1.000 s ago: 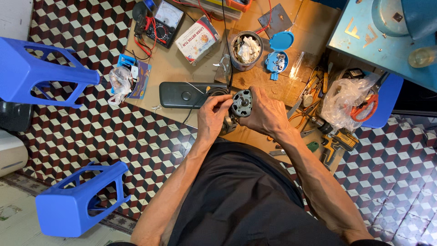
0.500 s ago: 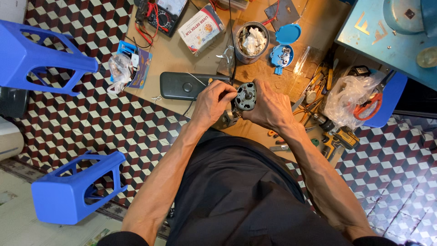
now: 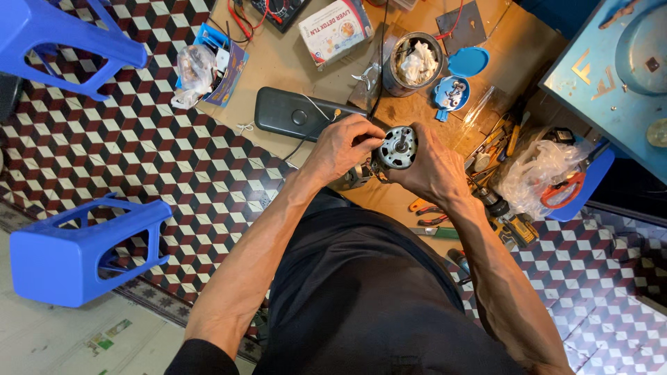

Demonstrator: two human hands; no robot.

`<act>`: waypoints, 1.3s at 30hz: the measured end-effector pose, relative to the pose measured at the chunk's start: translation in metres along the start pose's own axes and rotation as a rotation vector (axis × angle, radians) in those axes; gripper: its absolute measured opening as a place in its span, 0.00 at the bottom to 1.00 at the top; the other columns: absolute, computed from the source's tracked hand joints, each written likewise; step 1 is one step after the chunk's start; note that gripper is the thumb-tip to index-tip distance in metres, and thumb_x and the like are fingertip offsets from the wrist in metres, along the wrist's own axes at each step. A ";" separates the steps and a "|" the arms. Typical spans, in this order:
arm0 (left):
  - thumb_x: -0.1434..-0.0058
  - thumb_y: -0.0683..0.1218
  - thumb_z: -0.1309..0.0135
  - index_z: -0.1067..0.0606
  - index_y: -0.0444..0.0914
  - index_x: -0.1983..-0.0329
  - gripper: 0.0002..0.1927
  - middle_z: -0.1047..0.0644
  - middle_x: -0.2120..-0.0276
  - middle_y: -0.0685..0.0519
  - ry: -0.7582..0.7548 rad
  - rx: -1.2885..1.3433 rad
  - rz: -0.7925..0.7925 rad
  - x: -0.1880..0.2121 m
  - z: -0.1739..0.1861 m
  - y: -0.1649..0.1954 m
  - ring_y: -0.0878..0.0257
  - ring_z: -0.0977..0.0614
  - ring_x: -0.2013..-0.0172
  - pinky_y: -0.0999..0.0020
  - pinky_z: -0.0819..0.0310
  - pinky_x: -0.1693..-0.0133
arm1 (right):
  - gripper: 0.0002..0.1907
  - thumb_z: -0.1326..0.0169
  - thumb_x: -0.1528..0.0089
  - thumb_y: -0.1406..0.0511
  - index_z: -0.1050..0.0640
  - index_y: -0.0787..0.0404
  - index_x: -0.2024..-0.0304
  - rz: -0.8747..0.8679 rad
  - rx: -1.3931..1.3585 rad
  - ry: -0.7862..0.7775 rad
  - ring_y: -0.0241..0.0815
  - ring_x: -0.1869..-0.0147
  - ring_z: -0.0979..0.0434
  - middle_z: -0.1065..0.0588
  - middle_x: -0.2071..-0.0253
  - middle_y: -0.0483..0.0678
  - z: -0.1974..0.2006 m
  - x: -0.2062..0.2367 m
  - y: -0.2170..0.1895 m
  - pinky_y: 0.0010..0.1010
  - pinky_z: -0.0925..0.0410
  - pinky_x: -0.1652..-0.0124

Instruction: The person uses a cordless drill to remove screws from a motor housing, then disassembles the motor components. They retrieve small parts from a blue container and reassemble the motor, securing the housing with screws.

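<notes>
A small round metal motor (image 3: 397,147) with a shaft at its centre is held up in front of me, over a brown board (image 3: 292,62) that lies on the floor. My right hand (image 3: 432,171) wraps around its right side and grips it. My left hand (image 3: 342,147) touches its left side, with the fingertips pinching at the motor's edge. A thin wire runs from the motor area toward the black flat box (image 3: 295,114) just beyond my left hand.
Two blue plastic stools (image 3: 83,246) lie on the patterned tile floor at left. On the board are a tin with white rags (image 3: 415,62), blue lids (image 3: 455,83), a small carton (image 3: 335,28) and a plastic bag (image 3: 194,69). Pliers, a drill and a bag sit at right.
Both hands and the motor stay together in the same grip. The camera has shifted slightly, so the scene sits a little differently in view.
</notes>
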State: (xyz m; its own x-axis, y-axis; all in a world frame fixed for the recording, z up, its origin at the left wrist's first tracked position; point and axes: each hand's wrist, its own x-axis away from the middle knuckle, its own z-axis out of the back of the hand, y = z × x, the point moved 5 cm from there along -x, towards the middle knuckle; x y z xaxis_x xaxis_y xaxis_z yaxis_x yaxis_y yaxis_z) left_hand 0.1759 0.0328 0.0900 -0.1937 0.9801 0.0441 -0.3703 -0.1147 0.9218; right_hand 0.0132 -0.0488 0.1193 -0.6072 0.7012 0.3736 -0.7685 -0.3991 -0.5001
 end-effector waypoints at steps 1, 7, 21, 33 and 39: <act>0.38 0.47 0.40 0.19 0.39 0.57 0.09 0.21 0.63 0.52 -0.012 0.016 0.016 0.000 0.001 -0.003 0.57 0.17 0.64 0.63 0.24 0.61 | 0.47 0.31 0.57 0.52 0.31 0.65 0.40 -0.015 -0.001 -0.008 0.59 0.53 0.20 0.23 0.53 0.61 0.000 -0.001 -0.002 0.47 0.28 0.55; 0.39 0.46 0.39 0.19 0.38 0.58 0.09 0.22 0.62 0.52 0.018 0.035 -0.015 -0.001 0.005 -0.011 0.58 0.17 0.65 0.64 0.24 0.62 | 0.42 0.31 0.54 0.51 0.29 0.64 0.43 -0.008 0.024 -0.023 0.58 0.52 0.20 0.22 0.54 0.60 0.002 -0.006 -0.015 0.47 0.29 0.56; 0.37 0.46 0.39 0.22 0.36 0.58 0.09 0.21 0.65 0.52 0.001 0.127 0.086 0.000 0.010 -0.010 0.61 0.16 0.68 0.65 0.23 0.65 | 0.47 0.31 0.54 0.47 0.29 0.70 0.42 0.028 0.167 -0.051 0.57 0.52 0.19 0.21 0.54 0.62 0.012 -0.011 -0.023 0.46 0.28 0.54; 0.34 0.42 0.43 0.25 0.31 0.57 0.08 0.20 0.66 0.52 0.411 0.484 0.293 0.062 -0.011 -0.042 0.69 0.19 0.66 0.73 0.22 0.64 | 0.48 0.29 0.59 0.51 0.28 0.68 0.42 -0.057 0.104 -0.099 0.54 0.51 0.19 0.21 0.54 0.59 0.013 -0.011 -0.016 0.43 0.29 0.51; 0.35 0.46 0.45 0.20 0.35 0.51 0.13 0.22 0.69 0.55 0.303 0.895 0.683 0.092 -0.058 -0.086 0.69 0.21 0.69 0.74 0.23 0.64 | 0.44 0.28 0.59 0.54 0.28 0.67 0.46 -0.022 -0.003 -0.129 0.51 0.51 0.19 0.20 0.54 0.55 0.018 -0.015 -0.016 0.41 0.29 0.50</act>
State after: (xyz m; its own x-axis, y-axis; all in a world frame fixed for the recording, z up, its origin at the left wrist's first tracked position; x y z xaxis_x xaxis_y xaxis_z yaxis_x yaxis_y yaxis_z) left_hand 0.1376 0.1233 -0.0078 -0.3591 0.6660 0.6539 0.6447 -0.3296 0.6897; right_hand 0.0310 -0.0638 0.1356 -0.6111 0.6282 0.4816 -0.7816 -0.3827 -0.4925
